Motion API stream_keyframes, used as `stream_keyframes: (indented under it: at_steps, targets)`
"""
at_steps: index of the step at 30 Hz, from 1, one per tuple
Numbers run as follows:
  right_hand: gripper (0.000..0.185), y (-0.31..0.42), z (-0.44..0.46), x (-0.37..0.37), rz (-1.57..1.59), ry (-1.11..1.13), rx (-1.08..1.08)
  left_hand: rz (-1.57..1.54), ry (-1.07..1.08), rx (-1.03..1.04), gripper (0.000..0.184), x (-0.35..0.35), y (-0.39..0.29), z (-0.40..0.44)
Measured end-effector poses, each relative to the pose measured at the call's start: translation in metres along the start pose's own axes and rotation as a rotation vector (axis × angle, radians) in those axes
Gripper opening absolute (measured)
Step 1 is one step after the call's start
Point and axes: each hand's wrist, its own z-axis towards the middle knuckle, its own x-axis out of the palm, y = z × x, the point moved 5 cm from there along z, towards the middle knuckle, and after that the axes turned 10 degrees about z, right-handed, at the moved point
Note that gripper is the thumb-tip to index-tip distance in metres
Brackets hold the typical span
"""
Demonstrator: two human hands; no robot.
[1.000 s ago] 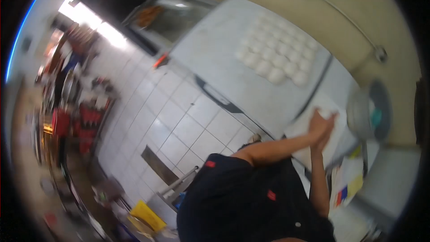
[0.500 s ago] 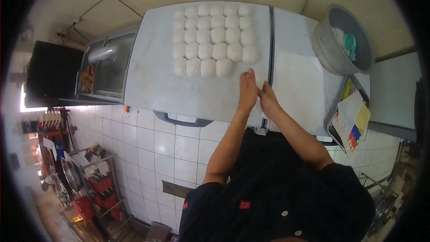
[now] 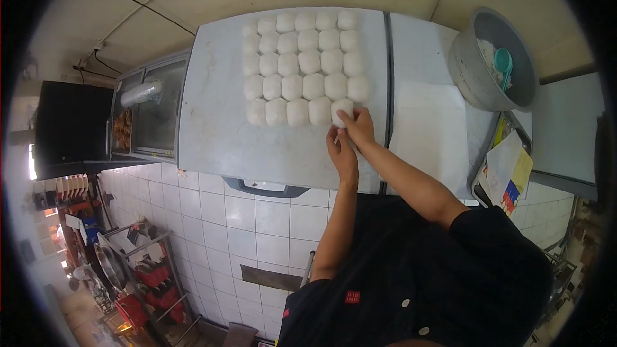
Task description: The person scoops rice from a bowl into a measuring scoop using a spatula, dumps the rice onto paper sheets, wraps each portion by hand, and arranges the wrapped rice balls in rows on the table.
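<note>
Rows of white dough balls [image 3: 289,64] sit close together on the pale work surface [image 3: 225,144]. At the right end of the front row is one dough ball [image 3: 341,110], resting beside its neighbour. My right hand [image 3: 358,126] is closed on its right side, with the fingers and thumb against it. My left hand [image 3: 342,154] is at the ball's near edge, its curled fingertips against it. The undersides of both hands' fingers are partly hidden.
White paper [image 3: 427,132] lies right of the dark seam. Behind it stands a grey bowl [image 3: 464,74] with white contents and a teal scoop [image 3: 503,61]. A tray with papers [image 3: 508,167] is at the right edge. A glass case [image 3: 157,115] stands at the left.
Both hands have come from right of the front row to its end, where a ball now sits in the formerly open spot. The view, tilted and blurred at first, has levelled.
</note>
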Motion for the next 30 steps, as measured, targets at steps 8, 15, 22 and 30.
stream_keyframes:
  at_steps: [8,15,22,30]
  targets:
    - [0.051,-0.008,0.01,0.0,0.133,0.136,0.031,0.053,-0.134,0.115,0.056,0.022,-0.005,-0.017]
    - [0.026,0.068,-0.036,-0.189,0.537,0.497,0.203,0.384,-0.322,0.114,0.039,0.015,-0.014,-0.046]
    - [0.028,0.181,0.011,-0.503,0.213,-0.014,-0.196,0.376,0.382,0.653,0.007,0.252,-0.188,-0.104]
    - [0.024,0.202,0.037,-0.634,0.285,-0.112,-0.382,1.273,1.333,2.034,0.018,0.619,-0.081,-0.122]
